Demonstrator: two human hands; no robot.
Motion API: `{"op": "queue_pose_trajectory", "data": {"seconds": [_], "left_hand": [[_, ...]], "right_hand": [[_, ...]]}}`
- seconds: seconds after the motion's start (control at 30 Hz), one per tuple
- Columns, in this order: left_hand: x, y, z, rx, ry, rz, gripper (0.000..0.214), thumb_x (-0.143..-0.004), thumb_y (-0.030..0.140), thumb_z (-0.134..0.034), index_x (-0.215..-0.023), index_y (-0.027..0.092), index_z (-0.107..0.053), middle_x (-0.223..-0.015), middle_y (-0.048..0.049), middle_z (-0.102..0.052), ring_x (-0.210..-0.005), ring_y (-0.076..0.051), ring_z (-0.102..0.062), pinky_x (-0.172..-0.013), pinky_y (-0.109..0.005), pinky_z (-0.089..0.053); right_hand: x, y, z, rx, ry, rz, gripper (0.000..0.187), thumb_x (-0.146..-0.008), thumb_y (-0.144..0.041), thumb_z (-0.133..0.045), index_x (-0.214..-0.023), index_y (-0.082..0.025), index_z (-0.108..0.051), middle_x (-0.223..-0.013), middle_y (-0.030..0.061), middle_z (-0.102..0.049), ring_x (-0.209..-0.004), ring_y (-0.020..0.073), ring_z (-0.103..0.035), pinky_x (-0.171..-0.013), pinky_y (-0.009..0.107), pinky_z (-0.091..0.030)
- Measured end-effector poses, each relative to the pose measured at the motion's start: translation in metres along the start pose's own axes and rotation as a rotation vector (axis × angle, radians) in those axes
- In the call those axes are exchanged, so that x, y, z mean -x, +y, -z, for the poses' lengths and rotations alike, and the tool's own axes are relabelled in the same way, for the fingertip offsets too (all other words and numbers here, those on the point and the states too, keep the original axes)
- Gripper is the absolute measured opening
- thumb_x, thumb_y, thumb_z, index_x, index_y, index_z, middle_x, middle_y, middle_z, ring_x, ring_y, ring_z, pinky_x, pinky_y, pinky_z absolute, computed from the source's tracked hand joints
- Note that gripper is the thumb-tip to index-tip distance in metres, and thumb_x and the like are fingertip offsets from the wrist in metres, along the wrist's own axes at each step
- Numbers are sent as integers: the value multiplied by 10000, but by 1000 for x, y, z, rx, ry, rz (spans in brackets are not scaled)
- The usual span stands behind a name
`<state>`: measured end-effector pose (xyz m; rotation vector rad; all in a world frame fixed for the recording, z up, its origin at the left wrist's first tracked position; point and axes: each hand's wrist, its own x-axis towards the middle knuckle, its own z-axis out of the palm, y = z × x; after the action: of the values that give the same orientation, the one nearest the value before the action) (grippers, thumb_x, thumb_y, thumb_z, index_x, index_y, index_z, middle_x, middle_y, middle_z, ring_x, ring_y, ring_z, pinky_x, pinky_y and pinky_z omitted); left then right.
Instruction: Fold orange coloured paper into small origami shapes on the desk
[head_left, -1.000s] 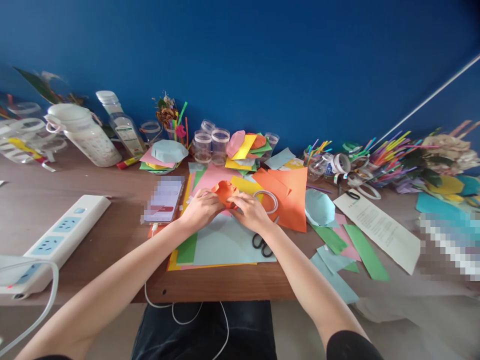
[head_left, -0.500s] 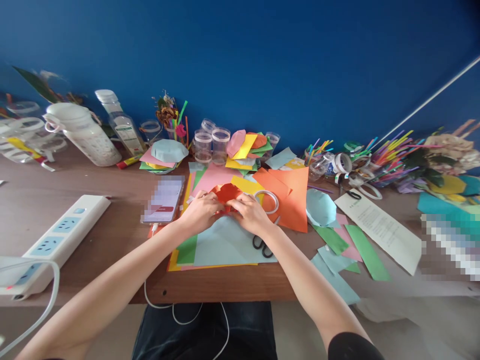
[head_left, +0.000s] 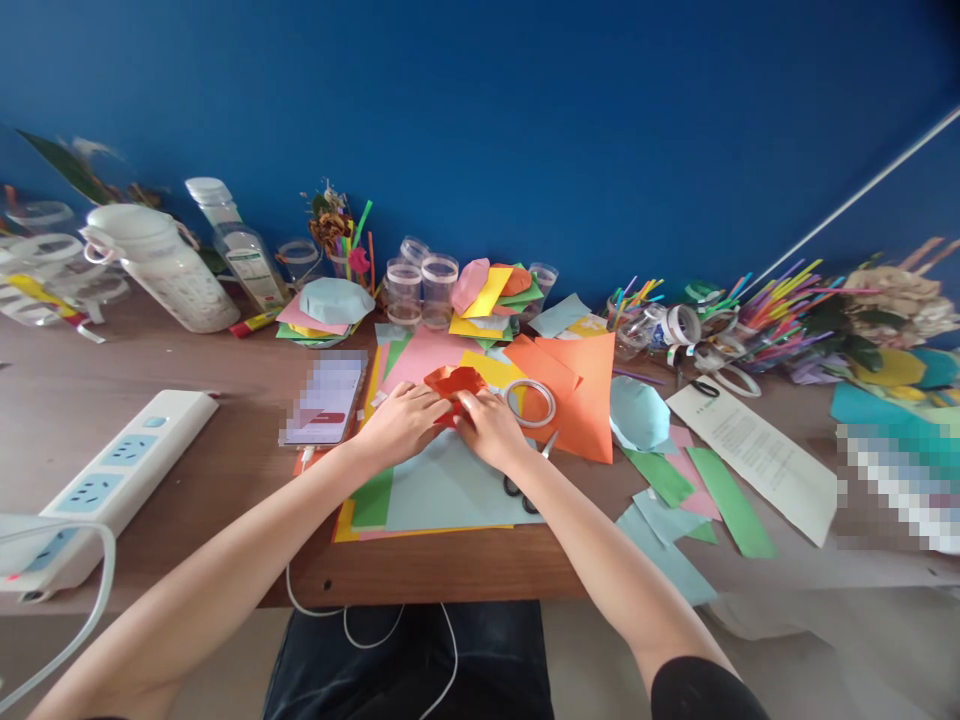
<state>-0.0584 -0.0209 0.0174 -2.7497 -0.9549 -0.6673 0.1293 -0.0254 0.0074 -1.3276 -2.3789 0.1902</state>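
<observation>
Head view: a small creased wad of red-orange paper (head_left: 454, 385) is gripped between both hands, over the stacked coloured sheets mid-desk. The left hand (head_left: 401, 425) pinches its left side; the right hand (head_left: 491, 430) presses its right with curled fingers. Folds are already in it, though no tape shows on it. A roll of tape (head_left: 530, 402), an orange sheet (head_left: 581, 400) and scissors (head_left: 523, 495) lie just right.
</observation>
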Motion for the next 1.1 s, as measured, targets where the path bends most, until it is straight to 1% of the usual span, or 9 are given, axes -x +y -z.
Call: {"op": "queue_pose_trajectory", "data": {"seconds": [0.07,0.17,0.3,0.47,0.53,0.63,0.8,0.93,1.1], "left_hand": [[1,-4,2,-20,0,-42,136,-927,247,-461,-887,180,-571,-867,-48,-646,-838,-194,-578,-743,-326,-349],[2,-9,2,-53,-8,-99,189,-943,198,-434,-839,189,-591,-802,-23,-643,-830,-179,-573,-755,-329,-342],[2,-11,-2,-39,-11,-145,219,-936,123,-417,-890,203,-616,-784,-6,-651,-832,-167,-566,-767,-334,-337],[2,-16,-10,-48,25,-112,220,-936,132,-429,-948,215,-632,-863,-17,-684,-904,-180,-562,-778,-336,-334],[2,-18,-14,-36,36,-94,220,-945,149,-425,-940,219,-634,-885,-15,-690,-917,-176,-565,-784,-331,-332],[2,-20,-17,-17,59,-63,211,-955,199,-428,-901,211,-632,-847,-18,-682,-871,-167,-579,-795,-327,-338],[1,-17,-10,4,116,8,178,-929,311,-497,-877,175,-600,-823,-41,-657,-816,-178,-600,-789,-320,-369],[0,-16,-6,-8,176,27,186,-930,301,-501,-810,183,-581,-821,-25,-662,-816,-170,-612,-801,-317,-380],[0,-17,-9,-24,212,8,216,-940,303,-488,-796,181,-593,-807,-23,-669,-800,-159,-619,-773,-310,-385]], "right_hand": [[-1,1,0,-43,-5,-25,299,-846,-154,-517,-1143,-181,-528,-858,76,-628,-907,228,-570,-799,337,-421],[-2,4,-2,-108,-8,-45,305,-847,-139,-492,-1147,-186,-526,-819,57,-626,-868,212,-581,-754,309,-431],[-2,5,-4,-141,24,-64,307,-839,-131,-488,-1137,-185,-533,-852,62,-639,-864,210,-586,-740,303,-437],[2,4,0,-117,136,9,319,-818,-190,-586,-1134,-203,-542,-960,58,-661,-936,226,-575,-854,355,-419],[2,5,0,-77,134,59,326,-814,-213,-614,-1134,-205,-549,-991,69,-664,-965,238,-576,-874,372,-412],[1,8,-2,-29,92,106,292,-838,-199,-594,-1128,-199,-558,-1004,82,-671,-953,235,-598,-865,373,-417],[-1,10,-3,-59,58,63,314,-859,-180,-560,-1172,-203,-537,-950,62,-687,-869,211,-627,-828,345,-444],[-1,10,0,-164,68,9,300,-851,-187,-573,-1147,-229,-553,-921,36,-692,-863,195,-633,-788,311,-466],[0,10,1,-333,116,-13,276,-834,-192,-594,-1108,-218,-572,-894,27,-691,-848,172,-643,-773,286,-485]]}}
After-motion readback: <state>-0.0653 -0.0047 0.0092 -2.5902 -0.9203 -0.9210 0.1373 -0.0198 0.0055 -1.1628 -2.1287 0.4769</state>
